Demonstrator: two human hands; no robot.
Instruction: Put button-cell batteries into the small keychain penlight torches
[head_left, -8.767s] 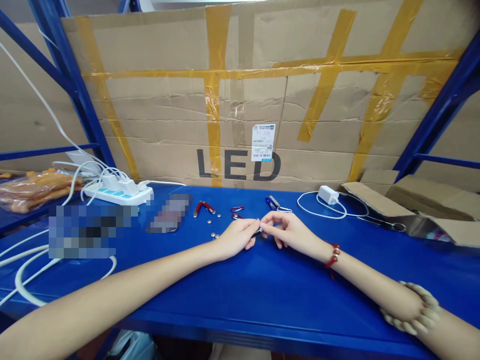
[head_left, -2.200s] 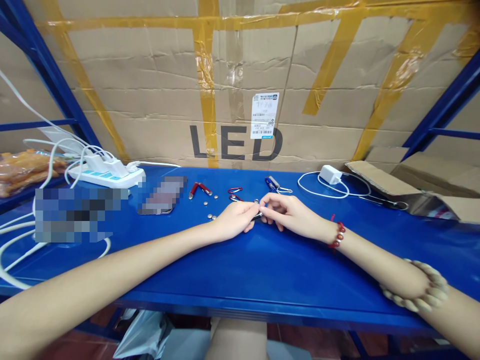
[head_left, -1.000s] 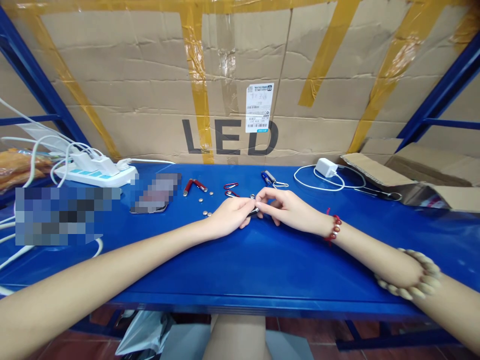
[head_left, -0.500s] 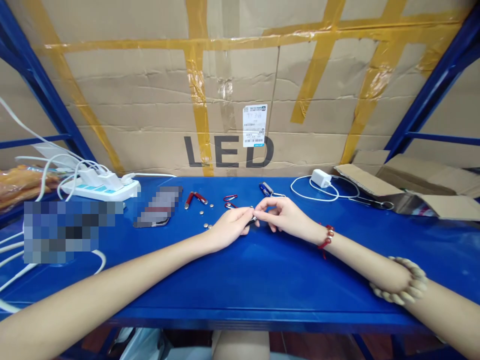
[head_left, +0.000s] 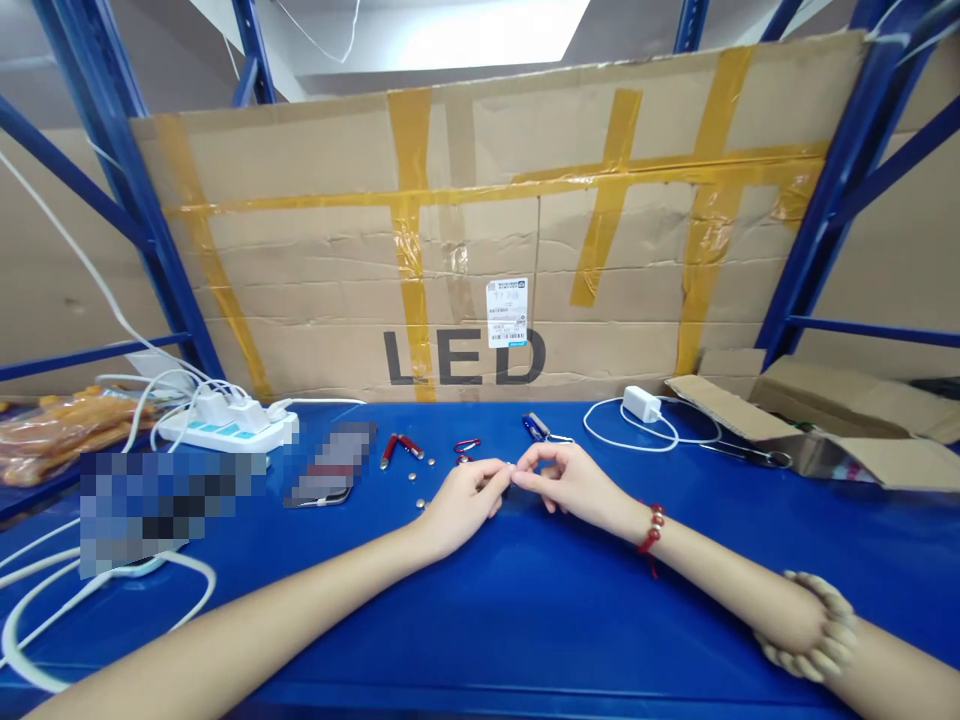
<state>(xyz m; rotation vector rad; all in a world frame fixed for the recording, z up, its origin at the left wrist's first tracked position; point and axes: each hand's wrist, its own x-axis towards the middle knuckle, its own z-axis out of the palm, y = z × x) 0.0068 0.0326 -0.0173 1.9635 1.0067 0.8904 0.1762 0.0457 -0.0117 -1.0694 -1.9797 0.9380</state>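
My left hand (head_left: 466, 503) and my right hand (head_left: 574, 487) meet fingertip to fingertip above the blue table. Both are pinched closed around something small; only a pale glint shows between the fingertips, too little to name. Just behind the left hand lies a red carabiner clip (head_left: 468, 444). Beside it are several small silver discs like button cells (head_left: 412, 477). Farther left, two short red metal tubes (head_left: 388, 451) form an angle. A small blue and silver tube (head_left: 534, 428) with a metal clip rests behind my right hand.
On the left are a phone (head_left: 356, 445), a blurred-out item (head_left: 172, 510), a white power strip (head_left: 247, 435) and loose cables. A white charger (head_left: 641, 404) with its cord and an open cardboard box (head_left: 862, 455) stand at the right. Taped cardboard (head_left: 330, 280) backs the blue table (head_left: 525, 620).
My view has tilted up, so everything sits lower in the picture. The dark shiny piece seen at my left fingertips is now mostly hidden. Both hands stay together.
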